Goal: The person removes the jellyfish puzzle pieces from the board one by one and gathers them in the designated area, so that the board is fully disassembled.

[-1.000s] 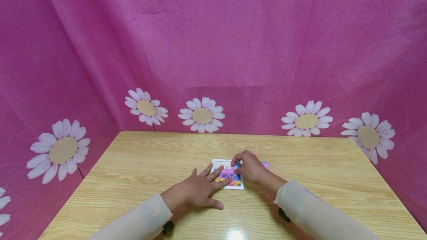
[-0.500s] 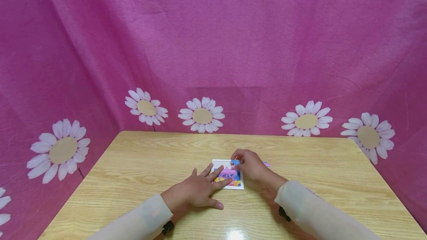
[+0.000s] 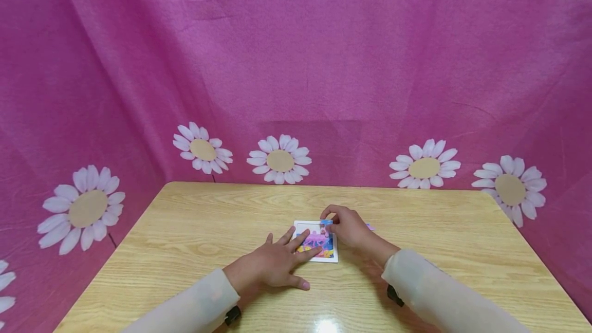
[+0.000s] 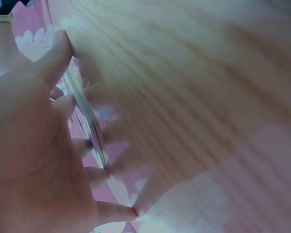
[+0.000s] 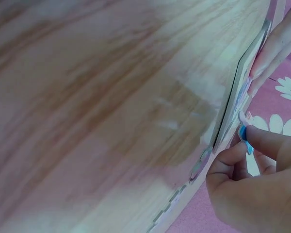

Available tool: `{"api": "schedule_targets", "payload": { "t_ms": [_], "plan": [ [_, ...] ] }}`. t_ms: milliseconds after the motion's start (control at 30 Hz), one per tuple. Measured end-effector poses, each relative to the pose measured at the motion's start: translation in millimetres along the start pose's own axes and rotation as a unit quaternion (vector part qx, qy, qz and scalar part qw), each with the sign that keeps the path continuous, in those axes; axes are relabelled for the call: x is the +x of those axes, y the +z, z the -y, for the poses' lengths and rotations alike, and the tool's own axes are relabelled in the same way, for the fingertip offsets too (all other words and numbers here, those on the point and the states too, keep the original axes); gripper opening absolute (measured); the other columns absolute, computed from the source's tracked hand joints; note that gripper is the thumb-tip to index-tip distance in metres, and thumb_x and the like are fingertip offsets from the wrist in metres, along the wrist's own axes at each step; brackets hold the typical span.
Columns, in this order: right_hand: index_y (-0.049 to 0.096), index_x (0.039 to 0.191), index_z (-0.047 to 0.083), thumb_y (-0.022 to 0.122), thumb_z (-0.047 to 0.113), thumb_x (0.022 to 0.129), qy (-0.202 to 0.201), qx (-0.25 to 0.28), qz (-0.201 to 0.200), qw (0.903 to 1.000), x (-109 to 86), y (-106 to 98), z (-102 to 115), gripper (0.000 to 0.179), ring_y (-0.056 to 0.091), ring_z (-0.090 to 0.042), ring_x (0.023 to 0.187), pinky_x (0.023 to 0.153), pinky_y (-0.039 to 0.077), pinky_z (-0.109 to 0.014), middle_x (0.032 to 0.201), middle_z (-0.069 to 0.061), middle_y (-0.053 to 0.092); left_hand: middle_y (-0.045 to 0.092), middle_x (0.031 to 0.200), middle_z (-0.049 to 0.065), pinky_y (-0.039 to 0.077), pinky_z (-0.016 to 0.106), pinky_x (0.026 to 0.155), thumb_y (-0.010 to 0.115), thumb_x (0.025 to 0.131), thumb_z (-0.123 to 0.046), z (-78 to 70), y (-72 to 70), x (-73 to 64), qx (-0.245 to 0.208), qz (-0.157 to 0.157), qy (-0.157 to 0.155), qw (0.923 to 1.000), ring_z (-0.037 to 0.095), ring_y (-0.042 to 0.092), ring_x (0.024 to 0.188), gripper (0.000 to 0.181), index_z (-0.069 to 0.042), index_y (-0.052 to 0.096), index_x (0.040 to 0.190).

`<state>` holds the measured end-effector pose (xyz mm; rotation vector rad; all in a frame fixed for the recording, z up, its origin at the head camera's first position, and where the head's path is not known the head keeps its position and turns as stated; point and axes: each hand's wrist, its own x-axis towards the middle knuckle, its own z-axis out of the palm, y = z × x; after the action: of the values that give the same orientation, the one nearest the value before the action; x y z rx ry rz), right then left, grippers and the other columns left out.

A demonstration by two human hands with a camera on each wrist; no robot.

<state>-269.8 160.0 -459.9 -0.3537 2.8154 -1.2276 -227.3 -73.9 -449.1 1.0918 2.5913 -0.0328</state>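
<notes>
Right hand [image 3: 348, 227] pinches a blue puzzle piece [image 5: 245, 139] between thumb and finger at the far right corner of a white-rimmed puzzle tray [image 3: 336, 257] on the counter [image 3: 231, 209]; contact between piece and tray cannot be confirmed. Left hand [image 3: 276, 263] spread, fingers resting across the tray's left portion. Loose pieces [image 3: 370, 227], partly hidden, lie beyond the right hand
</notes>
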Motion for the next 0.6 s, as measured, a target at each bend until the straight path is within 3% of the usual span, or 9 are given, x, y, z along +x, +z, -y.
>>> {"api": "schedule_targets", "payload": {
  "t_ms": [300, 600],
  "plan": [
    [0.07, 0.107, 0.012, 0.07, -0.002, 0.093, 0.013, 0.006, 0.004, 0.9999, -1.7, -8, -2, 0.02, 0.061, -0.02, 0.084, 0.074, 0.051, -0.035, 0.091, -0.008, 0.069, 0.008, 0.174, 0.0, 0.029, 0.075, 0.11, 0.048, 0.092, -0.078, 1.4, 0.6, 0.8, -0.001, -0.002, 0.001, 1.0, 0.039, 0.007, 0.159, 0.082, -0.049, 0.018, 0.163],
    [0.069, 0.109, 0.007, 0.067, -0.003, 0.094, 0.003, 0.028, 0.009, 0.9996, -6.9, -17, -9, 0.018, 0.06, -0.017, 0.073, 0.064, 0.05, -0.031, 0.088, -0.009, 0.068, 0.008, 0.174, -0.001, 0.029, 0.075, 0.11, 0.048, 0.092, -0.078, 1.9, 1.1, 2.1, -0.002, -0.002, 0.001, 1.0, 0.039, 0.008, 0.159, 0.082, -0.049, 0.018, 0.162]
  ]
}}
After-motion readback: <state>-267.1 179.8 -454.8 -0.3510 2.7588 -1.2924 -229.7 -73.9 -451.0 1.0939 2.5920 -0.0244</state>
